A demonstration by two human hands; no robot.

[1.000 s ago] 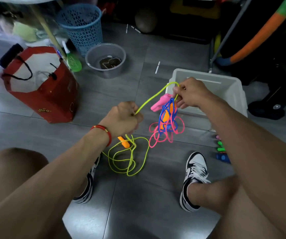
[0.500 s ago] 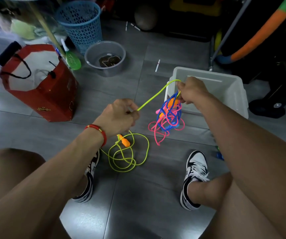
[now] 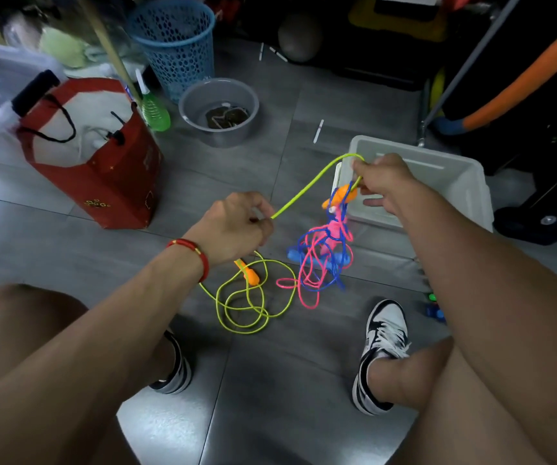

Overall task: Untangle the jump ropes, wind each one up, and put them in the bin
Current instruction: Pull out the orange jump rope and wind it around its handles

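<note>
Yellow rope (image 3: 307, 187) slants up-right between both hands.

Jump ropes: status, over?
Left hand and right hand both grip the yellow rope. Pink-blue tangle hangs off it, unwound. White bin waiting behind.

You've got bare arms and legs, a red cord bracelet (image 3: 192, 255) with a gold bead on your left wrist, and black-and-white laced sneakers (image 3: 382, 344).

no readable text, gold marks on the red bag (image 3: 102, 182) too small to make out
</note>
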